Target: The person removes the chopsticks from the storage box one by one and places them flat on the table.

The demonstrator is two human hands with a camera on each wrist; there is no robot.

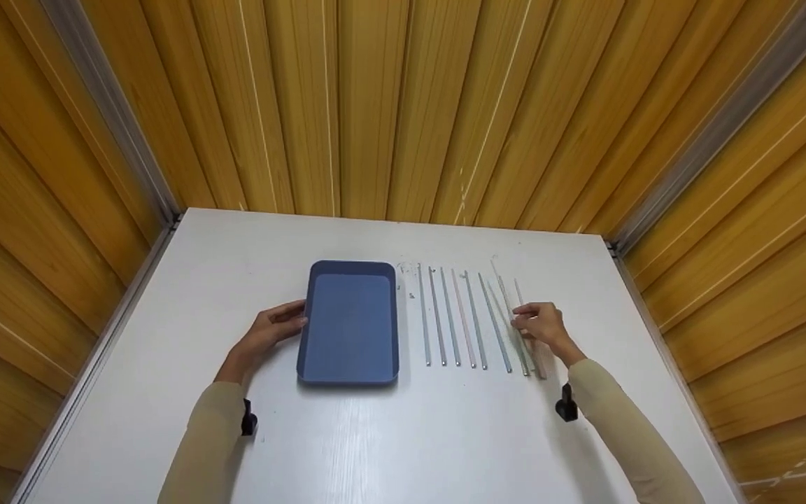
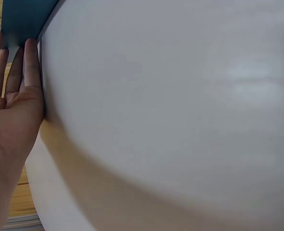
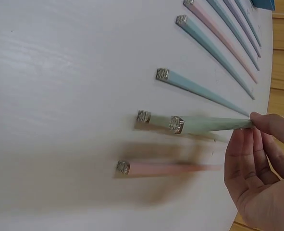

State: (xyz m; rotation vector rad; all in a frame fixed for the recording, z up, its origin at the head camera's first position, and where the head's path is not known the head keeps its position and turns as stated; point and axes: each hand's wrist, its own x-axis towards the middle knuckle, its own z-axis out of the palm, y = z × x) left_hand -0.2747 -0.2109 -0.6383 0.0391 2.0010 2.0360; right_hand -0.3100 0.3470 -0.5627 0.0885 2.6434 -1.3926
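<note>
At the left side of a blue rectangular tray (image 1: 350, 329), my left hand (image 1: 277, 329) touches the rim, its fingers looking mostly straight in the left wrist view. My right hand (image 1: 543, 325) pinches a pale green chopstick (image 3: 209, 124) between thumb and fingers, raised just off the table. Its square silver end points toward the near side. Beneath it lies another green chopstick (image 3: 158, 120), partly covered. A pink chopstick (image 3: 166, 168) rests on one side of these, and a light blue chopstick (image 3: 199, 89) on the other.
Several more chopsticks (image 1: 457, 322) in blue, pink and purple tones lie in a spaced row between the tray and my right hand. The white table (image 1: 403, 441) meets wood-patterned walls (image 1: 368, 105) at the back and sides.
</note>
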